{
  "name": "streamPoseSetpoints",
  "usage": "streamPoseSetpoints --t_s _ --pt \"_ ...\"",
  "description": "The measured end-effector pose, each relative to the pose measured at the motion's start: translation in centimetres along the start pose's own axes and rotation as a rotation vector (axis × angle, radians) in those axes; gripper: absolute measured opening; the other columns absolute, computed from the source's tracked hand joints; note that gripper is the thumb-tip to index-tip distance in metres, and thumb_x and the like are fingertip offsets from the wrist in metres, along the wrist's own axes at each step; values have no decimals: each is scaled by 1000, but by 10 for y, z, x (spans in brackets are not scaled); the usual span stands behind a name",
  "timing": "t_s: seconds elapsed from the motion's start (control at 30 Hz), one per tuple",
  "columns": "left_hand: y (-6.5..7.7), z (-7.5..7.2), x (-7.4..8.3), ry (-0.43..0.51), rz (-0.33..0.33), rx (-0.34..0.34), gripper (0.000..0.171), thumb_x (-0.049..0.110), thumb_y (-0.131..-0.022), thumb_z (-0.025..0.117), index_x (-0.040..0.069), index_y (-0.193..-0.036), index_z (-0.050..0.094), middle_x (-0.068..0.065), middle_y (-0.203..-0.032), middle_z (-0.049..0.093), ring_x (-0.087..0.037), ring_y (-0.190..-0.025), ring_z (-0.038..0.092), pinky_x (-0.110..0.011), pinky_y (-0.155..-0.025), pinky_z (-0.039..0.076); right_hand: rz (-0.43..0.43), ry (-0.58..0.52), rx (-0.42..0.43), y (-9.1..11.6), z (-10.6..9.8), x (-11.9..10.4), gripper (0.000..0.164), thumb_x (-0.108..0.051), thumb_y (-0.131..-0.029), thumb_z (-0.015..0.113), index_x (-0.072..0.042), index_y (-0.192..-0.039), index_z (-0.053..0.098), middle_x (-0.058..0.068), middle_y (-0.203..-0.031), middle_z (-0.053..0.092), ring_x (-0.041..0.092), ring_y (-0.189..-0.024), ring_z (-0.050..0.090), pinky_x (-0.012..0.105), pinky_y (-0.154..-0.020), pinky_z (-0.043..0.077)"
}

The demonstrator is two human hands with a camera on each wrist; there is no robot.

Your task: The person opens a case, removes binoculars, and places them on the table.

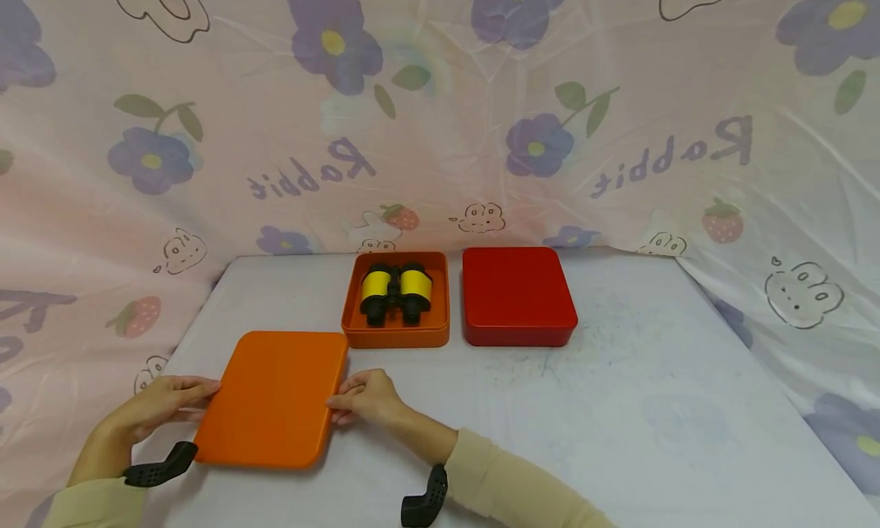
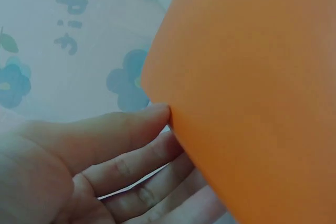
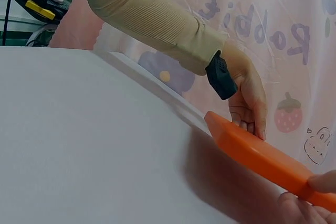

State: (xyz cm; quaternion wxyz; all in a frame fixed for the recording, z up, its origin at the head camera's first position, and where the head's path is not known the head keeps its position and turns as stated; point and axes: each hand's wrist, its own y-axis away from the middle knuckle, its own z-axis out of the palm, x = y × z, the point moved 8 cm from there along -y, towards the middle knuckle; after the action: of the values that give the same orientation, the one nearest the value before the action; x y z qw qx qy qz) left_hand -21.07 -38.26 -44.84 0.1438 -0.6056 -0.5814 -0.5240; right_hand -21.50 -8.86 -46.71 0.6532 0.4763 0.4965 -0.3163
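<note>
Both hands hold a square orange lid [image 1: 275,398] by opposite sides, its flat face up. In the head view the left hand [image 1: 161,406] grips the left edge; the left wrist view shows its thumb [image 2: 152,116] at the rim and the fingers reaching underneath. At the right edge the right hand [image 1: 367,398] pinches the rim between thumb and fingers. The right wrist view shows the lid [image 3: 262,161] raised over the table with a shadow below. Farther back, an orange box [image 1: 395,338] stands uncovered, with yellow and black binoculars [image 1: 415,283] inside.
Right of the orange box stands a red box [image 1: 519,291] with its top covered. The white table [image 1: 653,406] ends at a patterned cloth [image 1: 440,115] behind and at the sides. Each wrist wears a black camera mount [image 1: 161,467].
</note>
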Motion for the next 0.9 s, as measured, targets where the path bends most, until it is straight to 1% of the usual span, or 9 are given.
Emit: streamPoseSetpoints --t_s 0.07,0.17,0.23,0.3,0.4,0.5,0.63,0.73,0.9 --pt "-1 -1 -2 -20 -13 2 49 21 -102 47 -21 -127 48 12 -109 68 10 -88 62 -23 -81 59 3 4 -4 -1 2 1 11 1 -79 75 6 -80 65 29 -78 71 15 -52 66 33 -56 60" --pt "-1 -2 -4 -58 -34 16 51 22 -102 48 -22 -128 46 -4 -116 69 10 -87 61 -25 -82 59 16 13 -9 -2 4 5 11 0 -79 75 6 -80 65 27 -77 72 16 -53 68 31 -55 60" --pt "-1 -3 -5 -82 -51 32 52 23 -101 48 -22 -128 45 -14 -119 68 10 -87 60 -27 -82 60 29 9 -10 -4 6 8 10 1 -79 74 5 -80 65 25 -77 72 16 -54 69 31 -56 60" --pt "-2 -4 -6 -97 -70 53 53 24 -101 49 -21 -128 46 -21 -120 67 9 -86 60 -28 -83 60 44 -4 -6 -6 8 10 10 0 -80 74 4 -81 66 24 -76 73 15 -54 69 30 -56 60" --pt "-1 -6 -7 -115 -102 83 53 25 -100 51 -20 -127 48 -23 -119 67 7 -86 61 -29 -83 60 60 -24 10 -9 10 12 9 0 -80 74 4 -81 67 21 -75 73 13 -53 67 29 -56 60" --pt "-1 -8 -8 -129 -128 106 53 26 -100 51 -19 -126 50 -25 -118 67 5 -85 62 -30 -82 60 75 -27 34 -10 11 14 8 -2 -80 74 4 -82 69 20 -73 73 13 -53 67 28 -56 60" --pt "-2 -10 -12 -135 -137 118 52 26 -100 52 -19 -126 50 -25 -117 67 4 -85 62 -30 -81 60 76 -41 62 -13 12 17 9 -1 -80 74 6 -84 69 19 -74 74 21 -59 72 29 -57 60" --pt "-3 -13 -16 -131 -145 125 52 25 -100 52 -19 -127 50 -25 -116 67 2 -84 63 -29 -80 60 68 -53 78 -15 13 18 10 1 -80 74 7 -87 70 20 -76 74 23 -61 73 29 -57 60" --pt "-4 -17 -21 -146 -169 140 51 26 -100 51 -17 -127 51 -26 -117 67 2 -84 62 -28 -79 60 64 -60 86 -17 16 19 11 1 -80 73 8 -89 70 22 -79 74 23 -62 73 28 -57 60"
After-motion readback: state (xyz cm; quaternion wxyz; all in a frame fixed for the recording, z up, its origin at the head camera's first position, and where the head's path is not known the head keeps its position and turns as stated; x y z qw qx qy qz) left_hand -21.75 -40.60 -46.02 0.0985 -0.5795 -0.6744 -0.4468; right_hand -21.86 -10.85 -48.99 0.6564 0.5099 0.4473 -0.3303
